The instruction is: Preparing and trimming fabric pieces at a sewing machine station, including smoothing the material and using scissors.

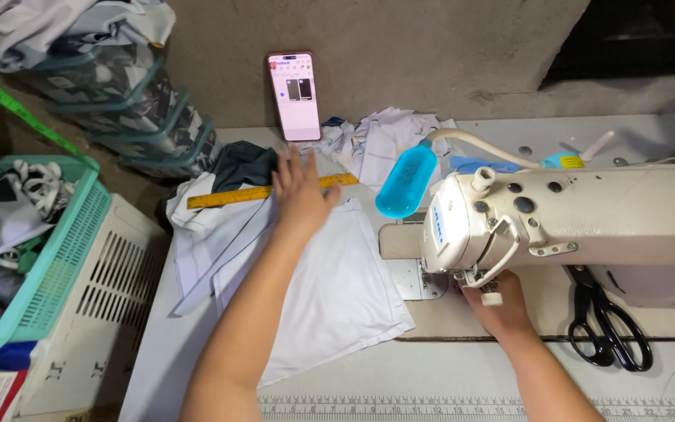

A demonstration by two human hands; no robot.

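Left hand (300, 195) first: I see it lying flat, fingers spread apart, palm down on the far edge of the white fabric (330, 289), clamped on nothing. Its fingertips reach the yellow ruler (251, 193), which lies slantwise across the cloth just beyond. My right hand (500, 305) sits under the head of the sewing machine (556, 215), close to the needle area; the machine hides the fingers, so I cannot tell whether they are together or apart, or whether they grip anything.

The white fabric is spread on the bench (431, 375) between the two hands, its right edge just beside the machine's metal plate. More pale cloth is folded under it on the left, with a dark green piece (240, 166) above that. A blue lamp shade (405, 181) on a bent arm hangs over the gap between fabric and machine. Black scissors (607, 324) lie on the machine bed to the right of my right hand, near but apart from it.

Farther out, a phone (294, 95) leans upright against the wall with its screen lit, and crumpled white scraps (380, 141) lie beside it. At the left a teal basket (48, 258) holds mixed cloth, and stacked bundles (111, 86) stand behind it.
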